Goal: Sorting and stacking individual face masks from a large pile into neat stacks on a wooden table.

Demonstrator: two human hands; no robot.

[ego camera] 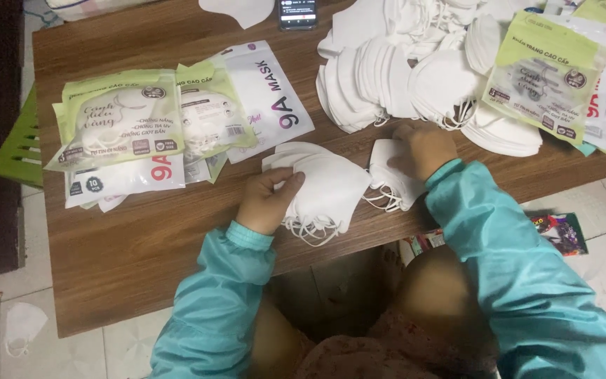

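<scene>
Head view looks straight down on my two hands at the near edge of the brown counter (128,260). My left hand (269,200) pinches a small stack of white face masks (320,186), thumb on top and fingers beneath; I judge this grip keeps the folded pieces aligned, with the ear loops hanging toward me. My right hand (422,149) rests curled, palm down, pressing on a single white mask (391,175) just beside that stack, probably to hold it flat. Beyond the right hand lies a loose heap of unpacked masks (401,84). Filled mask packets (149,130) overlap at far left, and more packets (562,81) lean at far right, reaching past the counter's right edge. A phone (297,12) sits at the far edge. Bare counter is available at near left, below the left packets. One mask (24,326) lies on the tiled floor (57,358) beside the counter.
</scene>
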